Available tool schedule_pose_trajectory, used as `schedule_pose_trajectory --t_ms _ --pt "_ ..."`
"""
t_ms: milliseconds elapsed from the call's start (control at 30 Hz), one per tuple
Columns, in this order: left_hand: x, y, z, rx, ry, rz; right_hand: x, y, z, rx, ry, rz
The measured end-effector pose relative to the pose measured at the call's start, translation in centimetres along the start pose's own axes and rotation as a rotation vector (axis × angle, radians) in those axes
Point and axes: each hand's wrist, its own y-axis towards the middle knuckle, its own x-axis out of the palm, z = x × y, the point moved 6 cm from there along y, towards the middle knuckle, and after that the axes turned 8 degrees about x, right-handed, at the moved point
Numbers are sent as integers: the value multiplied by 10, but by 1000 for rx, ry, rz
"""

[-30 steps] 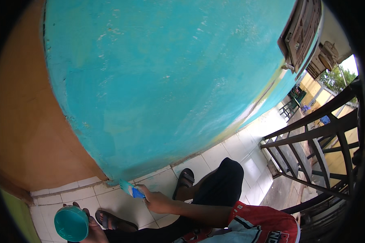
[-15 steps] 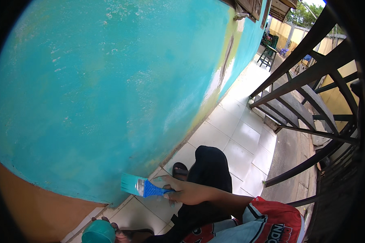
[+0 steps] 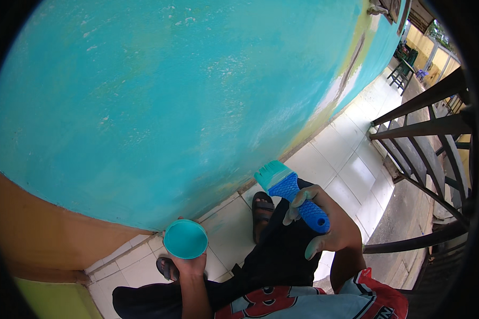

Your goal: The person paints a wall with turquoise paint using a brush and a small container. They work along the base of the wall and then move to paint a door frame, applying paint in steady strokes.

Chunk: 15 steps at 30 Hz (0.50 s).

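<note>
The left hand (image 3: 192,264) cups a round turquoise bowl (image 3: 186,239); the right hand (image 3: 338,220) pinches a flat blue-handled paintbrush (image 3: 286,189), its long axis slanting, bristles (image 3: 270,174) forward-left. Beneath both spreads a white-tiled floor (image 3: 230,234); ahead, a turquoise wall (image 3: 159,133); rightward, a dark slatted railing (image 3: 426,128).

"What sort of place are you in?"
"A porch or walkway, maybe a home's: I have square, glossy white floor tiles (image 3: 343,137) beside a turquoise-painted wall (image 3: 143,111)."
"Outdoors?"
"Yes, I can see leafy green foliage (image 3: 437,33) above a yellow-painted boundary wall (image 3: 420,41)."
</note>
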Motion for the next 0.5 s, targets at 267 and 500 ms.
schedule_pose_trajectory --t_ms 267,500 --pt "6 15 -14 6 107 122 19 25 -6 -135 230 192" --pt "12 19 -18 22 83 65 50 51 11 -28 -12 112"
